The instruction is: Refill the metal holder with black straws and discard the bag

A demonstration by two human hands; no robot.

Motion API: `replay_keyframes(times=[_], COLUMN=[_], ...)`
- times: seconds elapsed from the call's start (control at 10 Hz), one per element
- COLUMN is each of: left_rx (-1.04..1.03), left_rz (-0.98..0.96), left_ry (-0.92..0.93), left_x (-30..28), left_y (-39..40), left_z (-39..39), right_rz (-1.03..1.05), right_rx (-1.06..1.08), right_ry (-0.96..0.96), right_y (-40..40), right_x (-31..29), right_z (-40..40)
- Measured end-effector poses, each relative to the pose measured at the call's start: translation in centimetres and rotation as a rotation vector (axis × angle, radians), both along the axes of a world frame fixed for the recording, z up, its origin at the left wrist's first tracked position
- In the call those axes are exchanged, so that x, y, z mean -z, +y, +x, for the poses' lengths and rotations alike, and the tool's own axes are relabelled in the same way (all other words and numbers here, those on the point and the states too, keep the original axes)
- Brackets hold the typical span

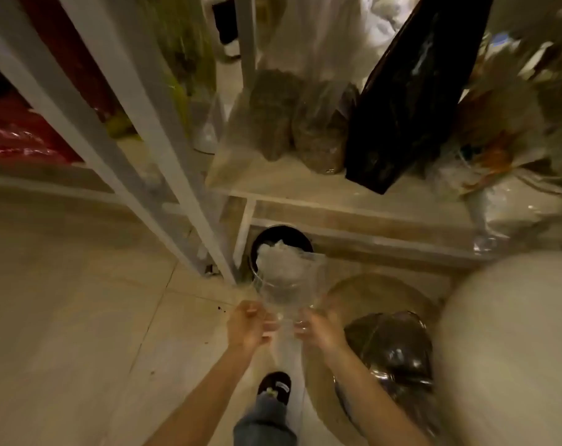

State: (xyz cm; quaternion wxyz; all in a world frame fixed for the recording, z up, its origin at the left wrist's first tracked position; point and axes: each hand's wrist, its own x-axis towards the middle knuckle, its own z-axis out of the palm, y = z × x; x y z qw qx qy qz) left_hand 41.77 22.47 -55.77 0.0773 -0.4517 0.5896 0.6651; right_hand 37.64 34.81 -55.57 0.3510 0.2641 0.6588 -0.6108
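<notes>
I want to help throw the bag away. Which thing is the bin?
Find the low wooden shelf loaded with bags. The bin sits on the floor just under its left end, beside the white posts. It is the only round black container, and it has crumpled white rubbish inside.

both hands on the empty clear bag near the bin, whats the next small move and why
Probably carry the clear bag a little further forward and down over the black bin, then let go. The left hand and right hand both pinch its lower end, it looks empty, and its far end already overlaps the bin's opening, which holds crumpled white waste.
</notes>
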Motion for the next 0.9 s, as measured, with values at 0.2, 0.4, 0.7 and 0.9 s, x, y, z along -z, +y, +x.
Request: replay_keyframes(times=[0.2,0.4,0.7,0.9], left_rx=[0.011,0.050,0.052,0.194], left_rz=[0.036,0.215,0.236,0.080], left_ry=[0.023,-0.041,-0.134,-0.191], left_x=[14.3,22.7,22.7,14.3], left_y=[-2.4,-3.9,-3.6,-3.1], left_z=[-5.5,-8.7,-7.9,-6.7], right_rz=[0.169,0.178,0.262,0.249], right_rx=[-0.046,-0.009,-0.032,-0.177], right_ry=[0.364,0.278,0.177,0.219], right_y=[-2.9,-3.6,-2.6,-2.2], right_x=[19.0,28.8,25.0,13.3], right_z=[-6.3,-9.8,-9.9,-8.3])
